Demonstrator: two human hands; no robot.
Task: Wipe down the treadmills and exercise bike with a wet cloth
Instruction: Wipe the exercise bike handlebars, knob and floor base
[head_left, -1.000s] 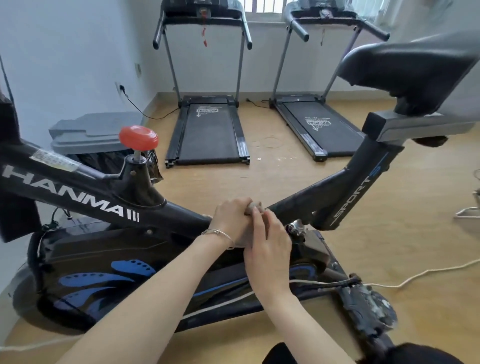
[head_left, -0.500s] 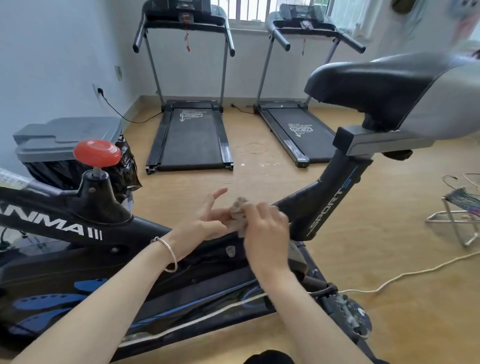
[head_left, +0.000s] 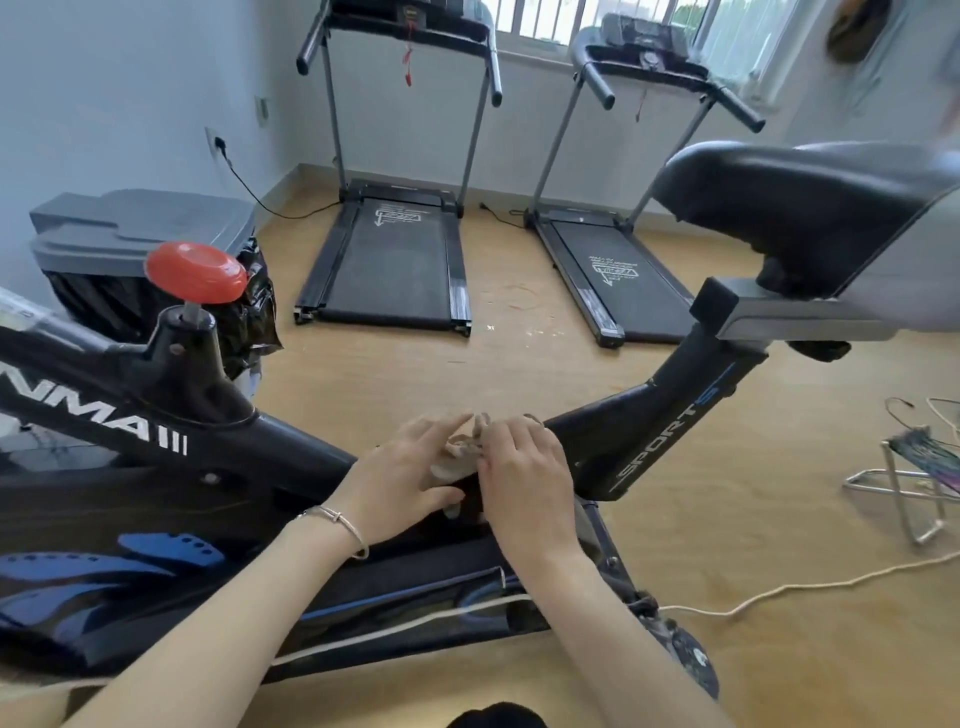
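beige cloth (head_left: 456, 460), bunched up, is at the low joint of the black exercise bike (head_left: 291, 457) frame, beside the seat post. left hand (head_left: 400, 483) pinches one side between thumb and fingers. right hand (head_left: 524, 478) curls its fingers over the other side, gripping it. red knob (head_left: 196, 272) up left. two treadmills (head_left: 389, 260) by the far wall, well apart from the hands. white cord (head_left: 779, 587) on the floor.

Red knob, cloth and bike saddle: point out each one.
red knob (head_left: 196, 272): head view, middle of its red cap.
cloth (head_left: 453, 466): head view, its crumpled pale middle.
saddle (head_left: 789, 208): head view, the black side of the seat.
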